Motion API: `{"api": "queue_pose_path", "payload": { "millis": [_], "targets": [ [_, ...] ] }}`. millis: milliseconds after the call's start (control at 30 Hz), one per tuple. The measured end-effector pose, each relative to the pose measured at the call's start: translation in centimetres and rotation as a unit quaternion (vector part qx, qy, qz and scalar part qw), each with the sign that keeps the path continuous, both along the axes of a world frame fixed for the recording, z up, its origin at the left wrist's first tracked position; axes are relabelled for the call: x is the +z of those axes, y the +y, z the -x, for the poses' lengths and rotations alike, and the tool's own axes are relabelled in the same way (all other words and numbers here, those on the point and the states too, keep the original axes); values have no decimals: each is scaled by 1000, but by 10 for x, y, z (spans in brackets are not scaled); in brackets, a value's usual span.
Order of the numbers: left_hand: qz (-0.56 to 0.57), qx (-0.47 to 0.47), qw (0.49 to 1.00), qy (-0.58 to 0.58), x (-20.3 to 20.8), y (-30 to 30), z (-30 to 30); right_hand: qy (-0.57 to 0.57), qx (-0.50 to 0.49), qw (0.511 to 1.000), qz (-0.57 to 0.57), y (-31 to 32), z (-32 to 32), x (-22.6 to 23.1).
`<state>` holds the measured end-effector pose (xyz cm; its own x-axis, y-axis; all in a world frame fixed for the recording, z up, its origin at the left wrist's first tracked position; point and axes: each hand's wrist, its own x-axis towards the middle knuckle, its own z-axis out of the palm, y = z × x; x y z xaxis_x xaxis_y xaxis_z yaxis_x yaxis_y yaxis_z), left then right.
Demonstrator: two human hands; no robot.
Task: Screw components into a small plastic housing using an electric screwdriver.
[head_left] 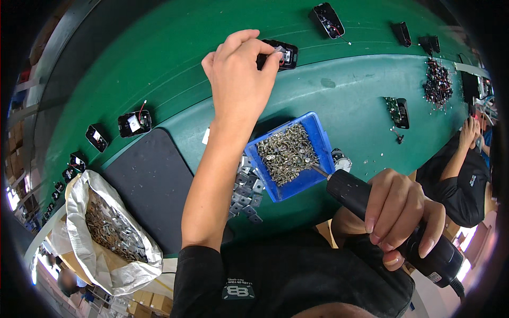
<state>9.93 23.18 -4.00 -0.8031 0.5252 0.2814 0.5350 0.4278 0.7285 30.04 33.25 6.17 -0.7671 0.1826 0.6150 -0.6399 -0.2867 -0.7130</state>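
My left hand (pixel 241 74) reaches to the green conveyor belt. Its thumb and index finger pinch a small grey metal plate (pixel 279 49) at an open black plastic housing (pixel 289 59), which the hand partly covers. My right hand (pixel 400 214) is wrapped round a black electric screwdriver (pixel 350 193) with a cord at its back end. The bit points into a blue tray (pixel 280 195) full of small screws (pixel 286 153), with its tip at the screws near the tray's right side. Whether a screw sits on the tip is too small to tell.
Square metal plates (pixel 246 191) lie beside the tray. A white-lined box (pixel 154 259) of metal pieces stands left of a dark mat (pixel 154 185). More housings (pixel 134 123) sit along the belt. At right are a circuit board (pixel 393 110), a parts pile (pixel 438 85) and another person's arm (pixel 453 159).
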Motion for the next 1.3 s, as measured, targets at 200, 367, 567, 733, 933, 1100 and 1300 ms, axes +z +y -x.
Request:
{"api": "queue_pose_path", "payload": {
  "millis": [200, 367, 567, 733, 933, 1100, 1300],
  "targets": [
    [-22, 6, 998, -56, 2, 0, 2, -7, -18, 1000, 4, -4, -1, 2],
    [17, -15, 997, -75, 8, -1, 11, -6, -25, 1000, 3, -5, -3, 0],
    [-15, -37, 994, 99, -1, -11, 12, -17, -10, 1000, -9, -2, -5, 2],
    [-26, 12, 995, 94, -7, -16, 1, -19, -9, 1000, -6, -3, -4, 0],
    [-23, 59, 995, 73, -18, -12, -4, -26, -16, 1000, -1, -6, -3, 0],
    [6, 57, 995, 83, -14, -14, 0, -21, -19, 1000, -1, -5, -3, -2],
    [19, 56, 996, 71, -6, -15, 1, -17, -9, 1000, -8, -6, -2, 0]
  ]
}}
